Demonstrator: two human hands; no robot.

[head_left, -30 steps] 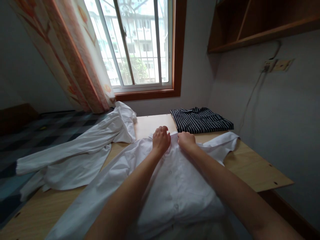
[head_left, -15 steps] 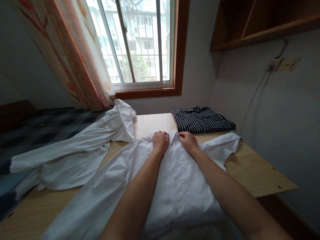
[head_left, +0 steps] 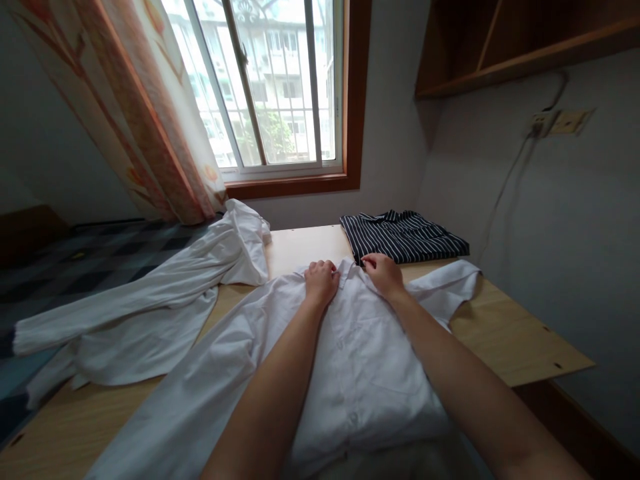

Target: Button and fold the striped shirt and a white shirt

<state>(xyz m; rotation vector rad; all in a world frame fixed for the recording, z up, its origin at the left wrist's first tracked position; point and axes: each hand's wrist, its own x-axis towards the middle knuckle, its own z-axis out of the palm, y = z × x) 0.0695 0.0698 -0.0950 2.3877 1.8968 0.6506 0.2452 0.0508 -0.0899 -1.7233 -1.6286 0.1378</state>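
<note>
While the white button-front shirt (head_left: 367, 360) lies front up on the desk (head_left: 530, 337), its placket should stay straight as the collar (head_left: 346, 268) is handled. The left hand's (head_left: 321, 283) fingers curl over the collar's left side, the right hand's (head_left: 384, 275) bunch near its right; grip on cloth cannot be confirmed. Beyond, the folded striped shirt (head_left: 405, 239) warrants clearance.

A shirt (head_left: 365, 380) lies on the board (head_left: 520, 337) below left hand (head_left: 321, 283) and right hand (head_left: 383, 275); left of these 2, another shirt (head_left: 155, 310); beyond, a folded garment (head_left: 407, 238).
</note>
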